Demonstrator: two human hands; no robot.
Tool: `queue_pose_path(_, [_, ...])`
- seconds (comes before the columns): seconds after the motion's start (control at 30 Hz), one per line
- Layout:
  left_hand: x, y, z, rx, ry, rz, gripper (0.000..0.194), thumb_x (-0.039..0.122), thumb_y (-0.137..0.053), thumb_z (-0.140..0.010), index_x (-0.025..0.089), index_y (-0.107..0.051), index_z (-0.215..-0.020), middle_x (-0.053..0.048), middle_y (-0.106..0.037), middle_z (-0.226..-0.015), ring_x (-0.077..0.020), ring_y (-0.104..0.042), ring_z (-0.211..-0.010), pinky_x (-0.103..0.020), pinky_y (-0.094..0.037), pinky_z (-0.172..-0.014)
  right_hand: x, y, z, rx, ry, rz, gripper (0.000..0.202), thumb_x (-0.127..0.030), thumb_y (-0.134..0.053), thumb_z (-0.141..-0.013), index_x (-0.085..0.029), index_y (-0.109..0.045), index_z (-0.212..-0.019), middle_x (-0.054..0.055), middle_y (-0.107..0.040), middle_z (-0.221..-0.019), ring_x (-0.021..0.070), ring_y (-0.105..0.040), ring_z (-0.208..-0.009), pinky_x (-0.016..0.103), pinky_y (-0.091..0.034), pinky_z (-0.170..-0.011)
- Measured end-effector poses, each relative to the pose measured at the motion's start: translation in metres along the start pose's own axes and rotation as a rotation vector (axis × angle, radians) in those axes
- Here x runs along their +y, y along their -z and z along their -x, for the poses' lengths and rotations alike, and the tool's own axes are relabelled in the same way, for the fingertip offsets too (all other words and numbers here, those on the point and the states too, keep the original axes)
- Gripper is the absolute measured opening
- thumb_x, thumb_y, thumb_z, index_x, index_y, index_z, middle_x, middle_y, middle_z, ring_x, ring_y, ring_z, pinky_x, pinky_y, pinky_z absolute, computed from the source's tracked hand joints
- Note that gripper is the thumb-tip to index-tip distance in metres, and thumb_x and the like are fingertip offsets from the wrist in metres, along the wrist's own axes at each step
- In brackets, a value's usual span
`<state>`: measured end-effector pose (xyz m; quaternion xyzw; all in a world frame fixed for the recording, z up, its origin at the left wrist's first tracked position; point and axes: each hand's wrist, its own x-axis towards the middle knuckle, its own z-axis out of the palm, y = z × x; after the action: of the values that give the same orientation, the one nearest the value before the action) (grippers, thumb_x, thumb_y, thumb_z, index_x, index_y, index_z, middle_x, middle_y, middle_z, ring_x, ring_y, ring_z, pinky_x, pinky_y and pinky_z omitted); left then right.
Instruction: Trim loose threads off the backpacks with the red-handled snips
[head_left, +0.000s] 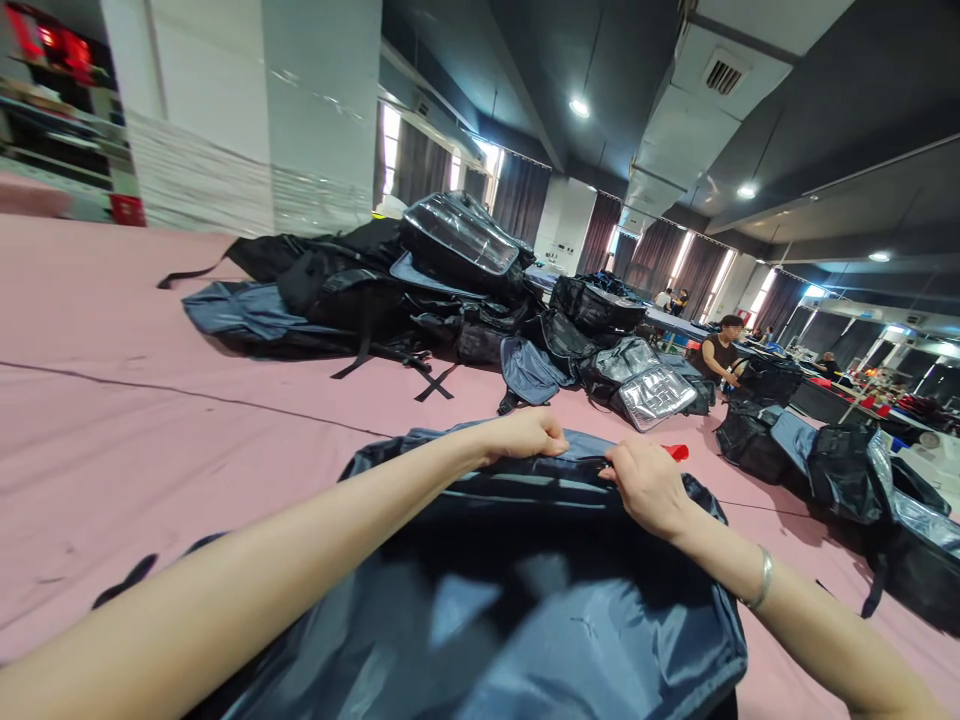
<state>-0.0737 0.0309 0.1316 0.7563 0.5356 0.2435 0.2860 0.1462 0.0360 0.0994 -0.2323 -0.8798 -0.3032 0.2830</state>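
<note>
A black backpack with a grey-blue lining (592, 640) lies opened up in front of me on the pink table cover. Both hands are at its far rim. My left hand (529, 435) is closed in a pinch on the edge of the backpack. A short way to the right, my right hand (646, 483), with a silver bangle on the wrist, pinches the same edge near a dark strip. Whether that strip is a zipper I cannot make out. A small red piece (676, 453) shows just behind the right hand.
Black bags (337, 290) are heaped across the back of the pink table (112, 450). More bags (847, 470), some with silvery lining, lie along the right. Beyond them a person (718, 355) handles a bag. A wrapped pillar (262, 120) stands at back left.
</note>
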Motion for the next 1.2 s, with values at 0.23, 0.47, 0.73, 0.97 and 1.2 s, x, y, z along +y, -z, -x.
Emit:
queue_pose_path(0.23, [-0.003,0.001,-0.004,-0.070,-0.015,0.063,0.021,0.036,-0.048,-0.055,0.018,-0.039,-0.049,0.003,-0.030,-0.051,-0.0105,-0.026,-0.050,-0.025,-0.022,-0.051,-0.002,-0.004,-0.004,-0.008,0.040,0.029,0.029,-0.031,-0.036,-0.097,-0.016,-0.053,-0.078,0.005,-0.054,-0.073,0.0180,-0.049,-0.066,0.029,-0.033,-0.061])
queue_pose_path(0.47, [-0.003,0.001,-0.003,-0.099,-0.046,0.094,0.019,0.033,-0.046,-0.055,0.019,-0.035,-0.049,0.004,-0.028,-0.052,-0.0101,-0.024,-0.051,-0.025,-0.022,-0.052,-0.009,-0.007,-0.009,0.010,0.078,0.037,0.031,-0.030,-0.034,-0.097,-0.016,-0.052,-0.076,0.005,-0.054,-0.072,0.0182,-0.048,-0.064,0.030,-0.031,-0.059])
queue_pose_path(0.73, [-0.005,0.001,-0.002,-0.113,-0.061,0.107,0.022,0.034,-0.047,-0.057,0.019,-0.033,-0.049,0.004,-0.024,-0.052,-0.0098,-0.021,-0.051,-0.025,-0.020,-0.051,-0.006,-0.007,-0.008,-0.005,0.048,0.027,0.029,-0.029,-0.035,-0.097,-0.016,-0.052,-0.077,0.005,-0.056,-0.073,0.0179,-0.049,-0.065,0.029,-0.032,-0.060])
queue_pose_path(0.97, [-0.003,0.000,-0.001,-0.110,-0.058,0.096,0.023,0.036,-0.048,-0.059,0.018,-0.037,-0.051,0.004,-0.027,-0.052,-0.0100,-0.024,-0.052,-0.025,-0.022,-0.051,-0.007,-0.007,-0.007,-0.032,0.025,-0.052,0.022,-0.027,-0.039,-0.095,-0.016,-0.053,-0.081,0.005,-0.057,-0.074,0.0175,-0.052,-0.066,0.028,-0.034,-0.059])
queue_pose_path(1.2, [-0.008,0.004,0.009,-0.009,-0.152,-0.016,0.025,0.041,-0.049,-0.069,0.017,-0.050,-0.063,0.002,-0.044,-0.060,-0.0125,-0.038,-0.059,-0.023,-0.030,-0.058,0.007,0.014,-0.007,-0.044,-0.272,-0.446,0.009,-0.021,-0.044,-0.089,-0.017,-0.051,-0.092,0.005,-0.061,-0.084,0.0177,-0.058,-0.076,0.027,-0.043,-0.066])
